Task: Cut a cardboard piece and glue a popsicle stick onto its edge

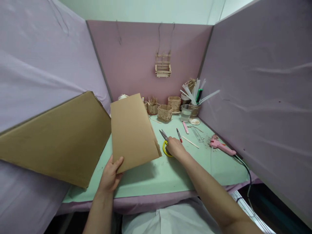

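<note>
My left hand (112, 174) pinches the lower left corner of a flat brown piece of cardboard (133, 133), held up tilted over the table. At the cardboard's right side, my right hand (175, 148) is closed on a pair of scissors with yellow handles (166, 149). The scissor blades are slightly parted and point away from me, close to the table top. Just right of that hand lie a red and black marker (179, 135) and a thin wooden stick (190, 142).
A large cardboard sheet (56, 136) leans at the left. A pink glue gun (222, 145) with a cable lies at the right edge. Woven baskets (165, 112), a cup of water (186, 112) and white glue sticks (195, 92) stand at the back. A small wooden swing (163, 66) hangs behind.
</note>
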Demonstrator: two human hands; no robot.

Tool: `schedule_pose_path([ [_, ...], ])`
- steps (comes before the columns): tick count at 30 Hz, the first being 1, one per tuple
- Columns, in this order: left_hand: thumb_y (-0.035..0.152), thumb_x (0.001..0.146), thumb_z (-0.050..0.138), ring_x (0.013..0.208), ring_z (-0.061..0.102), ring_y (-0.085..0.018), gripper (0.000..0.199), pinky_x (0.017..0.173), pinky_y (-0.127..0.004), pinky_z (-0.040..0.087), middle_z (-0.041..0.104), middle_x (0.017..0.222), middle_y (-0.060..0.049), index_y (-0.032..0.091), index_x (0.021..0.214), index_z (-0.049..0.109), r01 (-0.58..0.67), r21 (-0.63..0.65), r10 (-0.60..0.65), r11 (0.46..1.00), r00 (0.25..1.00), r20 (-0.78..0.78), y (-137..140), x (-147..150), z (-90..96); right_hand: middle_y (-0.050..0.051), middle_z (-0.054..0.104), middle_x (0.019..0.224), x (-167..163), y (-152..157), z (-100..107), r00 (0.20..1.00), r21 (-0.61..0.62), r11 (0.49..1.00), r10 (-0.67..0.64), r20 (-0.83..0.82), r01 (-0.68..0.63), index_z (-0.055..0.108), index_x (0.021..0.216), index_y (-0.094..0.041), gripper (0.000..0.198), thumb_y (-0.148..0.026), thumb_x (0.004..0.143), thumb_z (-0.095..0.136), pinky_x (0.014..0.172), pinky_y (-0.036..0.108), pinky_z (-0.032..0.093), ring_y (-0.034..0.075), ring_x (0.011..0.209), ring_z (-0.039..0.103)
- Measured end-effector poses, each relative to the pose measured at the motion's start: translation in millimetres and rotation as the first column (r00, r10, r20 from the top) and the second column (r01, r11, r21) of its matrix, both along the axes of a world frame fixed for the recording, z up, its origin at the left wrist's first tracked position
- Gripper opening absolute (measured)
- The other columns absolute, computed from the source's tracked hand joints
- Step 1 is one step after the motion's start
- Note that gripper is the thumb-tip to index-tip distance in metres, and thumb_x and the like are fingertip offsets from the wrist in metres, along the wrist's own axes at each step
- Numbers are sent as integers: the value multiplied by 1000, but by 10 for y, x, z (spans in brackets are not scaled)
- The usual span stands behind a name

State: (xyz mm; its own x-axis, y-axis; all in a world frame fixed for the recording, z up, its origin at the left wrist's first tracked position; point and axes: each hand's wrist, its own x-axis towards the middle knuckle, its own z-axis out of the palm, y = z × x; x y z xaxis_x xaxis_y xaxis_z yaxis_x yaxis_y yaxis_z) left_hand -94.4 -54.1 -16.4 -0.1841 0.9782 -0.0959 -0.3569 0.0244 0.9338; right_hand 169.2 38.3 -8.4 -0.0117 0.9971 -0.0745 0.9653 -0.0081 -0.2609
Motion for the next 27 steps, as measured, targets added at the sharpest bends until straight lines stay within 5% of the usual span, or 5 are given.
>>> schedule_pose_path([
  [14, 40, 67, 80, 107, 65, -32, 82, 90, -40, 53, 66, 122, -14, 20, 139, 47, 128, 51, -129, 990, 992, 8, -17, 54, 3, 22, 61, 112, 33, -4, -21, 998, 52, 998, -32, 47, 29, 60, 113, -8, 36, -27, 82, 65, 85, 37, 42, 33, 109, 56],
  [27, 42, 69, 79, 107, 65, -29, 81, 86, -34, 54, 65, 126, -11, 25, 140, 46, 105, 15, -105, 994, 994, -4, 22, 15, -32, 22, 62, 111, 92, 23, -38, 977, -1, 994, -110, -183, 112, 57, 108, -8, 31, -16, 78, 63, 81, 36, 43, 32, 105, 60],
])
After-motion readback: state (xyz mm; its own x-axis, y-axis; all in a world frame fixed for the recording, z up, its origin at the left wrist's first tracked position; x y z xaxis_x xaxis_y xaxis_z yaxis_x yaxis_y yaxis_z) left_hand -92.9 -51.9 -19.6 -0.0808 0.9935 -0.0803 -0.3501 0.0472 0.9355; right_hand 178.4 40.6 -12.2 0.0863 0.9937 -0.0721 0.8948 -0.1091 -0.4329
